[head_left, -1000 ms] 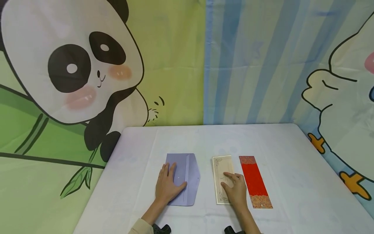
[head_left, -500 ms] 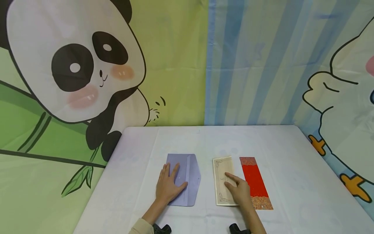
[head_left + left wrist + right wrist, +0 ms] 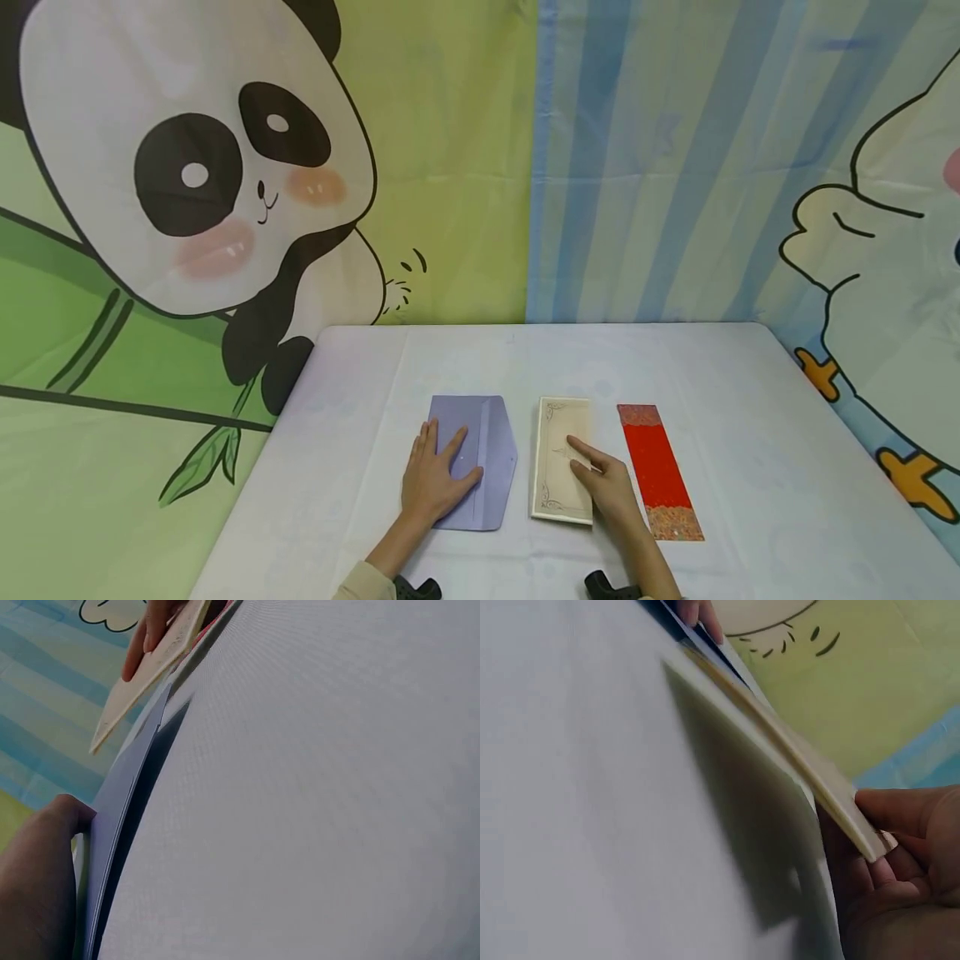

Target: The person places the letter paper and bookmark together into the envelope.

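Note:
My left hand (image 3: 436, 478) rests with fingers spread on a lavender envelope (image 3: 491, 500), whose pointed flap lies out to the right. In the left wrist view the envelope (image 3: 112, 810) has its near edge slightly raised, with a dark shadow beneath. Between envelope and red strip, my right hand (image 3: 611, 487) grips a folded cream card (image 3: 557, 467) with ornate printed corners. The right wrist view shows the card (image 3: 795, 754) lifted off the tabletop, thumb on its upper face and fingers under it, a broad shadow below.
A red strip with gold, glittery ends (image 3: 656, 467) lies right of the card. All of it is on a white-covered table (image 3: 420, 358). Behind stands a cloth backdrop (image 3: 465, 167) with a cartoon panda. Black wrist mounts (image 3: 611, 587) sit on the wrists.
The right hand has picked the cream card up off the table, moving it a little left, away from the red strip. The left hand stays on the envelope.

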`<state>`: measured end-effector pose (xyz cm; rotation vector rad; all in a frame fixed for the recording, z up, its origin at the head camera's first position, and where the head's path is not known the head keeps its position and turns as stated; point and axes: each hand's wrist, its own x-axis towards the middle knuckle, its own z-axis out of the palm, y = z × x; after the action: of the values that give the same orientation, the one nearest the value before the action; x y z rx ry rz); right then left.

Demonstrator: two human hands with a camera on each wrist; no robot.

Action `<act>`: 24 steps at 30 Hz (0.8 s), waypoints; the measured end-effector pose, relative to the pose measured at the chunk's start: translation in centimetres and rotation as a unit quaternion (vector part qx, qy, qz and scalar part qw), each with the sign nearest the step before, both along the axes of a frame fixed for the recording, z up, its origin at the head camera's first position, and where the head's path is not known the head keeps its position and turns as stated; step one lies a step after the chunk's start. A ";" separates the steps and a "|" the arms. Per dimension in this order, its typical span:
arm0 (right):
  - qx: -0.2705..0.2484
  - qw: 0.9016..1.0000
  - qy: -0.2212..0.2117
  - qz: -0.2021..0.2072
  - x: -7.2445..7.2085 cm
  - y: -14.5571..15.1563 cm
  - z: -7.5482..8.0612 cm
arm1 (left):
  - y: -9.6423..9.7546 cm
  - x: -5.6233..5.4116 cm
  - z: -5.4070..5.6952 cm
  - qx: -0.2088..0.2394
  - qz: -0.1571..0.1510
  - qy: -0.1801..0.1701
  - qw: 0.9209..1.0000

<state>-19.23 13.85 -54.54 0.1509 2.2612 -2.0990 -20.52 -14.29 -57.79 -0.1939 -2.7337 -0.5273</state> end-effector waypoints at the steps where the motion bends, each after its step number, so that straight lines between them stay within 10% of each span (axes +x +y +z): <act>1: -0.017 1.000 0.001 0.006 0.0 -0.4 0.1 | 0.0 0.0 0.0 0.000 0.000 0.000 1.000; 11: -0.025 0.994 0.030 0.103 -0.7 -4.8 0.5 | 0.2 0.0 -0.1 -0.002 0.007 -0.004 1.000; 24: 0.031 0.995 0.052 0.081 -1.5 -6.1 -0.3 | 0.2 -0.1 -0.1 -0.004 0.011 -0.010 1.000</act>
<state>-20.73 7.73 -54.84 -0.1375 2.3089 -2.0007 -20.61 -14.13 -57.88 -0.1606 -2.7557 -0.5137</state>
